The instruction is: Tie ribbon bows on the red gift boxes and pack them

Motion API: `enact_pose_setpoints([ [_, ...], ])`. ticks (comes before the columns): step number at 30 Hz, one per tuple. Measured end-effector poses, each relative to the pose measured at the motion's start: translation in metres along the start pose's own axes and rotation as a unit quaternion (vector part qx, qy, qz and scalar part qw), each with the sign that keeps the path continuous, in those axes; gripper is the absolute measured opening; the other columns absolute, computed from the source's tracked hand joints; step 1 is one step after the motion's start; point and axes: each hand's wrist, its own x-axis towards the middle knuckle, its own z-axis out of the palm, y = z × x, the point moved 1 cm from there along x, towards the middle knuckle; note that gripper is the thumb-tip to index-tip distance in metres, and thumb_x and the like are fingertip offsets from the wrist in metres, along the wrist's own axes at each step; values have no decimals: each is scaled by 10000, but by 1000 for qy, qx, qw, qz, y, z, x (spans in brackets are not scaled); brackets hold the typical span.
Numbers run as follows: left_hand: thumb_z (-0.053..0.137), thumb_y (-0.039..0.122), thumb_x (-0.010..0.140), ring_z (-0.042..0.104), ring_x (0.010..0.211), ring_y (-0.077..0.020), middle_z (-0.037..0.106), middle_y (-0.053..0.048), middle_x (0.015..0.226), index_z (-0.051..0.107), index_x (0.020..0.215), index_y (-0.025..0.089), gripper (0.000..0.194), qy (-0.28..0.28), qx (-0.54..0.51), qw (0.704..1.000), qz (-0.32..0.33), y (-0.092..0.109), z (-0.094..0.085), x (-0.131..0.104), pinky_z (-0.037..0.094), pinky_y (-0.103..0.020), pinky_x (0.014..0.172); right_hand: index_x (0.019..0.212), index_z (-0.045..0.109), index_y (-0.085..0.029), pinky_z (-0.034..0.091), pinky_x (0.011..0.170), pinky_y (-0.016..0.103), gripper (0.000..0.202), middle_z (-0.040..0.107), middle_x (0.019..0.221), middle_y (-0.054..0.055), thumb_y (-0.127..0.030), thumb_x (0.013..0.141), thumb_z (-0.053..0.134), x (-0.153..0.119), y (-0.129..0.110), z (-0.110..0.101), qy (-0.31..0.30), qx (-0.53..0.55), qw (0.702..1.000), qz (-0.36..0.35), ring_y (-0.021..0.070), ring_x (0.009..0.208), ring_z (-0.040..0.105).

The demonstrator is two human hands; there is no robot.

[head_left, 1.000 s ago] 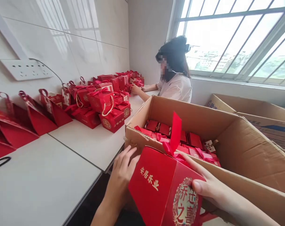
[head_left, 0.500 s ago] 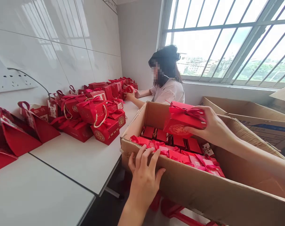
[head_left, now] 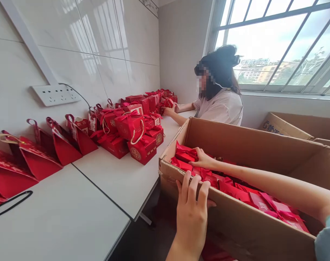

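Observation:
My left hand (head_left: pixel 192 206) grips the near wall of a large cardboard box (head_left: pixel 263 214), its fingers hooked over the rim and the thumb lower on the outside. Down inside the far left corner, my right hand (head_left: pixel 204 159) has its fingers around a red gift box (head_left: pixel 186 153) with a ribbon. That box sits among other red gift boxes (head_left: pixel 235 191) packed along the near side. A pink ribbon bow (head_left: pixel 280 207) tops one of them at the right. My right forearm crosses the carton and hides part of its contents.
Many red gift boxes (head_left: pixel 144 148) stand piled on the white table (head_left: pixel 99 185) by the wall. A black loop (head_left: pixel 12 203) lies near its left side. Another person (head_left: pixel 221 105) handles red boxes at the far end. More cartons (head_left: pixel 287 125) stand beyond.
My right hand has lowered the red gift box from above the carton into its far left corner. My left hand stays on the rim. The view has turned left.

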Motion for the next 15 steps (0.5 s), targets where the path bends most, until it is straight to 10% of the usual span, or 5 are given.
enact_pose_setpoints([
  [15,647,44,735,493,1237,-341,612,-101,1160,481,1199,177,511,5,-20,1000,-15,3,-4,0,518,-560,916,1181,465,-208,504,769,431,592,452,1154,129,-385,667,697,-22,-15,-31,27,-111,991,-66,304,898,608],
])
